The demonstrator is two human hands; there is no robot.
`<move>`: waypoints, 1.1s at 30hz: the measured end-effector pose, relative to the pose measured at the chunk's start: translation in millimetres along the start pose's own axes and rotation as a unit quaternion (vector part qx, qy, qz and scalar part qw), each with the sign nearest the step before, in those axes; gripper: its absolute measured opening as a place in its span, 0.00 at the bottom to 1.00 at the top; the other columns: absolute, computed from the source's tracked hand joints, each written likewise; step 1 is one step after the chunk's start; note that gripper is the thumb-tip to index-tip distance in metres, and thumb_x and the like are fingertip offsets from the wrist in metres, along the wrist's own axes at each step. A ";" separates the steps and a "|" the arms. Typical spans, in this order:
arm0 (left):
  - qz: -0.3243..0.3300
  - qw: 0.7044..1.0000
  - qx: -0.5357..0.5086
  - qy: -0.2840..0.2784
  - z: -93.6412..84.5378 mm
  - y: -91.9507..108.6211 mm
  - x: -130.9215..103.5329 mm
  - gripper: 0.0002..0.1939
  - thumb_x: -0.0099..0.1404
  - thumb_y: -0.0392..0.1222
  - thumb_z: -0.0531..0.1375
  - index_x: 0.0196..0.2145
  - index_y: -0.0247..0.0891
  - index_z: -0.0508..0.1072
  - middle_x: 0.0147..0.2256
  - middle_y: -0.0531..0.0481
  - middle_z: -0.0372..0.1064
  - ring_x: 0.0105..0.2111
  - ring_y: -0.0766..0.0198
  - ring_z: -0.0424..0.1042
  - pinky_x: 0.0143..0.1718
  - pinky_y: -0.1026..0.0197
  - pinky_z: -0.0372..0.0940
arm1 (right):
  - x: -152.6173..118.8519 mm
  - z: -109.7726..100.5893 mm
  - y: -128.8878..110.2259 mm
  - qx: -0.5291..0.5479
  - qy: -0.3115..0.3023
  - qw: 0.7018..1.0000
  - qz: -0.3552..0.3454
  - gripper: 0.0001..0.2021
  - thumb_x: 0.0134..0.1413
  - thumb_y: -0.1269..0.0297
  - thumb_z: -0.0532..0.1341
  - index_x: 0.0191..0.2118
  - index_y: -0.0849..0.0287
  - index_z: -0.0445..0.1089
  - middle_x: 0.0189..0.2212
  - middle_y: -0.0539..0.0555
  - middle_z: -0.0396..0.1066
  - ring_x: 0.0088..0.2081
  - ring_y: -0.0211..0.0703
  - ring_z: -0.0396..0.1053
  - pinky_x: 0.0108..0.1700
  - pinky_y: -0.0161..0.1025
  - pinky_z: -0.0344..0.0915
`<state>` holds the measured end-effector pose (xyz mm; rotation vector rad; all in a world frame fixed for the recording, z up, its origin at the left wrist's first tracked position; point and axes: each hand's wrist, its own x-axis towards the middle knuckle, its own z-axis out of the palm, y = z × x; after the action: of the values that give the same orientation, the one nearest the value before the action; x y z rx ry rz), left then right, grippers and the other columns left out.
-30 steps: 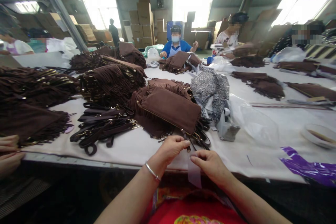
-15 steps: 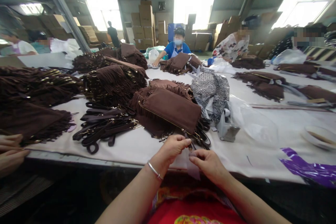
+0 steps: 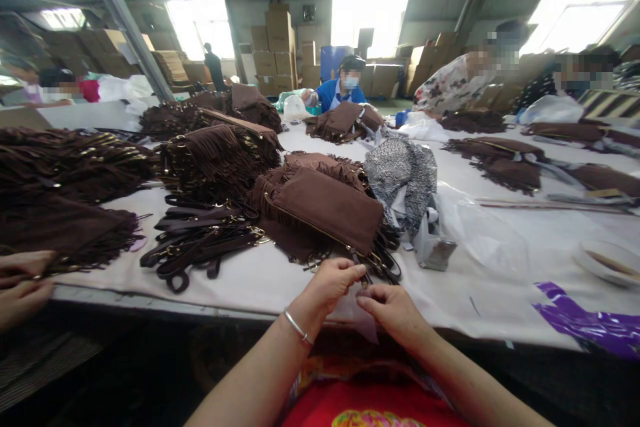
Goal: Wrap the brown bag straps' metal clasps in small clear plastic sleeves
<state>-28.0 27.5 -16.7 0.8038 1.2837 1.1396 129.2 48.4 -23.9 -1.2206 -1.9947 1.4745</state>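
A brown suede-like bag (image 3: 330, 203) with a gold zip lies on a pile of fringed bags at the table's front. Just below its near corner, my left hand (image 3: 330, 287) is closed in a pinch on a dark zip pull (image 3: 365, 278) with a gold-coloured end. Close beside it, my right hand (image 3: 393, 307) pinches a thin, translucent strip of film (image 3: 369, 327) that hangs past the table edge. How the film meets the pull is hidden by my fingertips. Dark straps (image 3: 200, 233) with gold clasps lie left of the bag.
Stacks of fringed bags (image 3: 215, 160) rise behind and to the left. A black-and-white cloth (image 3: 400, 173) adjoins the bag. Rightward are a roll of tape (image 3: 613, 260) and purple plastic (image 3: 585, 320). A co-worker's hands (image 3: 23, 287) are at the left edge; others sit across the table.
My right hand has shifted slightly left towards the pull, and the film hangs a little differently. Across the table, the co-worker in blue has drawn back an arm; another leans right.
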 end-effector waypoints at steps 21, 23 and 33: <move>-0.021 0.999 -0.036 -0.020 -10.0 -3.8 2.1 0.22 0.49 0.57 0.67 0.24 0.36 0.67 0.20 0.56 0.60 0.18 0.73 0.52 0.20 0.64 0.43 | -14.8 -6.3 3.5 0.228 -0.048 0.967 0.101 0.14 0.43 0.55 0.66 0.30 0.63 0.73 0.18 0.46 0.64 0.21 0.33 0.55 0.24 0.33 0.50; -0.028 0.998 -0.059 -0.026 -8.9 -2.7 1.5 0.22 0.48 0.57 0.68 0.24 0.36 0.66 0.20 0.57 0.59 0.18 0.73 0.53 0.20 0.64 0.43 | -11.5 -6.6 1.0 0.168 -0.015 0.981 0.091 0.13 0.42 0.55 0.66 0.26 0.62 0.72 0.17 0.45 0.62 0.20 0.33 0.54 0.24 0.33 0.49; -0.036 0.998 -0.047 -0.013 -3.5 2.4 -1.7 0.19 0.49 0.54 0.67 0.24 0.36 0.67 0.19 0.57 0.58 0.17 0.73 0.53 0.19 0.64 0.43 | 5.7 -1.9 7.3 0.065 0.043 0.997 0.027 0.11 0.42 0.63 0.64 0.34 0.61 0.72 0.21 0.45 0.64 0.24 0.37 0.60 0.27 0.34 0.56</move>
<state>-31.8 26.0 -14.5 0.6959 1.2182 1.1205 130.4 54.6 -30.9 -1.2689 -1.7941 1.5247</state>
